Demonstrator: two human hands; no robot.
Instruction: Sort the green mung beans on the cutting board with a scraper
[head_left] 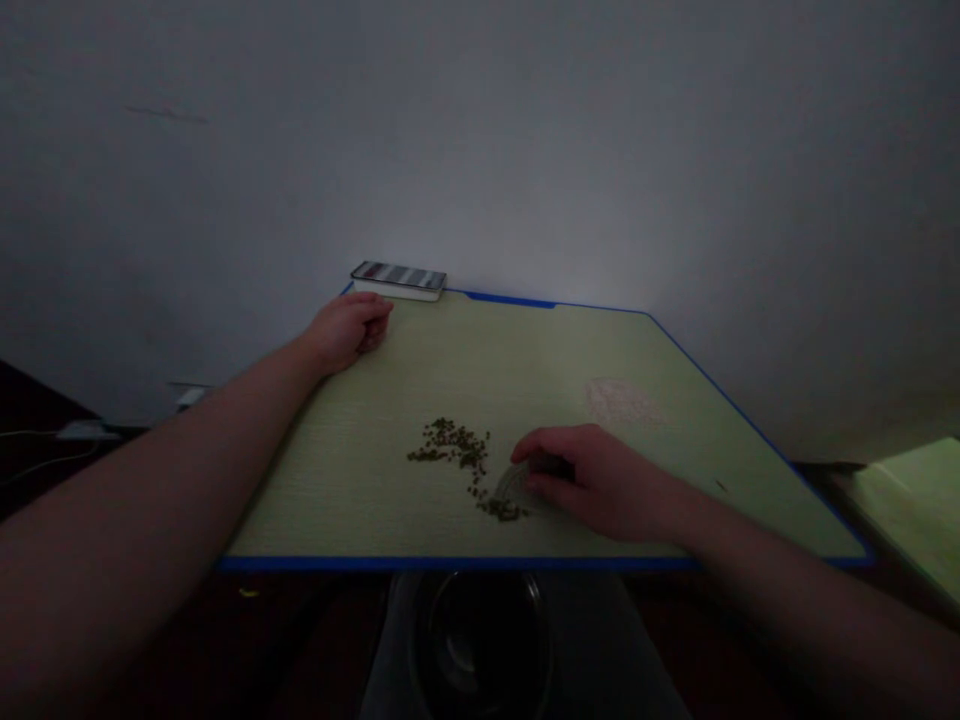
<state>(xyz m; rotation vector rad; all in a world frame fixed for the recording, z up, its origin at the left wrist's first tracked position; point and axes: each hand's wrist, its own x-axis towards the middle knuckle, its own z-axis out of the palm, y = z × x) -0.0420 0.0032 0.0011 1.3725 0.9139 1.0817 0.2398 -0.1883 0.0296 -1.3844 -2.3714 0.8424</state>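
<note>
Low on a pale green laminate board (352, 505) with a bright blue rim (450, 563), the right hand (600, 482), fingers (555, 447) curled and clamped around a small curved transparent container (514, 487), tilted on its side against the board. Apparently glass or clear plastic, though hard to tell in the dim light. Just left of its mouth, scattered dark green mung beans (454, 452) in a loose trail, the lowest clump almost touching the container's rim. Farther right, a pale powdery patch (622, 402) on the board.

Near the far left corner, the left hand (349, 332), resting on the board, fingers together in a loose fist around nothing visible. Just beyond it, a white box with a striped top (399, 281) at the far edge. Below the front edge, a round dark metal bowl (480, 640). Off to the right, a second pale green board (911, 510).
</note>
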